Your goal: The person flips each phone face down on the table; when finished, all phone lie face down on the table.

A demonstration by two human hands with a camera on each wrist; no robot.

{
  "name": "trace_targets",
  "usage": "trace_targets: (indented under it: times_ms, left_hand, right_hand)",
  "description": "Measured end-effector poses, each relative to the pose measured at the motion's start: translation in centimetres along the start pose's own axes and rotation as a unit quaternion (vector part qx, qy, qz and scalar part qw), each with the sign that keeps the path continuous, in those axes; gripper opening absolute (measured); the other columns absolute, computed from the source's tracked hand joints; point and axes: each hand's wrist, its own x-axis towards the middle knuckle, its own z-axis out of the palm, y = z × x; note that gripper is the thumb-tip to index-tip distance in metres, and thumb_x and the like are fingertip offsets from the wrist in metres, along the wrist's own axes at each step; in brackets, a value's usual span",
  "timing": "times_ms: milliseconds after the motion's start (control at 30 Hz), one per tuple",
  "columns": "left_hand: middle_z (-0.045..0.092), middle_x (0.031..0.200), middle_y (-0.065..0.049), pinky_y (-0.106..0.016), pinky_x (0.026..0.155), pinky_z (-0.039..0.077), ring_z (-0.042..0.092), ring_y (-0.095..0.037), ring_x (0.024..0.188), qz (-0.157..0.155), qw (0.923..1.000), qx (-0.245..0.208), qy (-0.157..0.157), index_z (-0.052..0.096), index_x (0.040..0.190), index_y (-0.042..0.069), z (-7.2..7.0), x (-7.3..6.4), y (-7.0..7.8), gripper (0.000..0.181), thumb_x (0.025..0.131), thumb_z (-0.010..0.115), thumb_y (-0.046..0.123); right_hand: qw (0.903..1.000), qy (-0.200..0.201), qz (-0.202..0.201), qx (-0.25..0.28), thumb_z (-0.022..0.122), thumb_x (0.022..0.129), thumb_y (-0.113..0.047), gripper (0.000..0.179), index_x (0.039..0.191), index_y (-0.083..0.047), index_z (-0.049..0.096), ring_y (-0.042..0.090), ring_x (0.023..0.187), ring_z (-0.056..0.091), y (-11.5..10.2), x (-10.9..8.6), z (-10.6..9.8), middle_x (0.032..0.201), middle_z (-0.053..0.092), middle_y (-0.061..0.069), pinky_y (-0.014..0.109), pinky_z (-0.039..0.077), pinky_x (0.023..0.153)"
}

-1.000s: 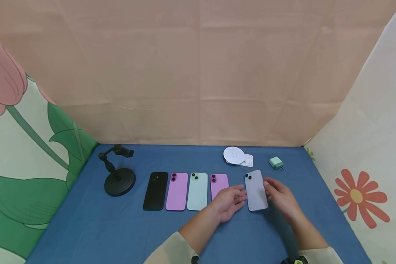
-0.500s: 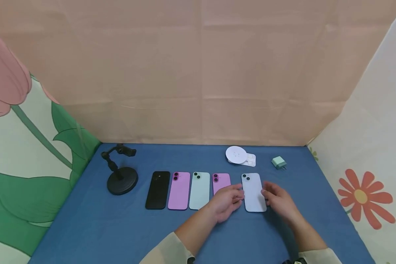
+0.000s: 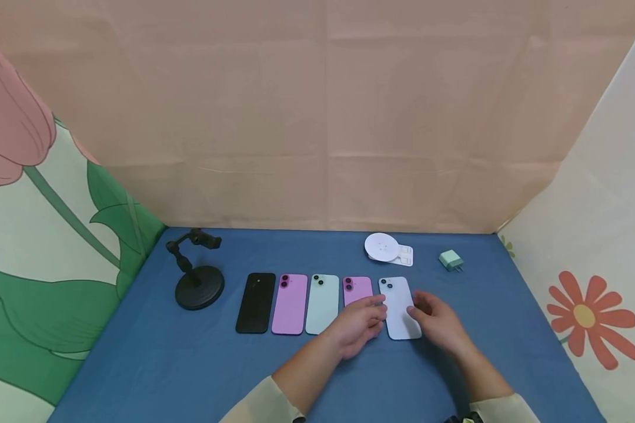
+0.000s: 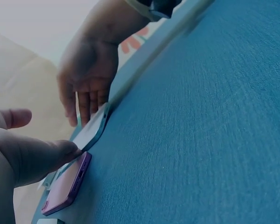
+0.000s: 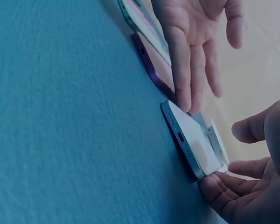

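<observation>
A pale lilac-white phone (image 3: 400,308) lies back up between my two hands. My right hand (image 3: 438,323) touches its right edge with its fingertips; in the right wrist view these fingers (image 5: 212,186) meet the edge from the side. My left hand (image 3: 356,329) stays at its left edge, fingers straight, beside the smaller-looking purple phone (image 3: 356,288) that it partly covers. Further left in the row lie a mint phone (image 3: 321,304), another purple phone (image 3: 290,304) and a black phone (image 3: 256,302). The left wrist view shows the right hand's fingers (image 4: 86,105) extended downward.
A black stand (image 3: 200,288) with a jointed arm is at the left. Behind the row are a round white disc (image 3: 382,247) on a white plate (image 3: 404,257) and a mint plug adapter (image 3: 451,260). Blue cloth (image 3: 190,364) covers the table; fabric walls surround it.
The pale phone has slid left toward the purple phone and its tilt has changed. The right hand has moved left with it, and the left hand has shifted slightly left.
</observation>
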Motion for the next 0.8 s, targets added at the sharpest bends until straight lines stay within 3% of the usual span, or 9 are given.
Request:
trace_targets:
  times_ms: [633, 800]
  left_hand:
    - [0.058, 0.149, -0.010, -0.051, 0.116, 0.039, 0.053, -0.027, 0.139, 0.004, 0.9995, 0.029, -0.010, 0.056, 0.149, 0.007, -0.8, -0.8, 0.0, 0.049, 0.102, 0.065, 0.020]
    - [0.056, 0.151, -0.011, -0.049, 0.116, 0.040, 0.053, -0.029, 0.139, 0.021, 0.9979, 0.045, -0.042, 0.052, 0.152, 0.006, -1.9, -0.8, 0.2, 0.049, 0.103, 0.061, 0.014]
  right_hand:
    - [0.9979, 0.027, -0.028, -0.052, 0.064, 0.103, -0.024, 0.053, 0.148, 0.000, 0.051, 0.033, 0.115, 0.063, 0.7, -1.5, 0.7, 0.140, 0.060, 0.022, 0.050, 0.056, 0.092]
    - [0.9978, 0.033, -0.028, -0.051, 0.064, 0.103, -0.028, 0.055, 0.150, -0.003, 0.050, 0.033, 0.115, 0.063, 0.8, -1.5, 0.6, 0.141, 0.060, 0.020, 0.050, 0.056, 0.093]
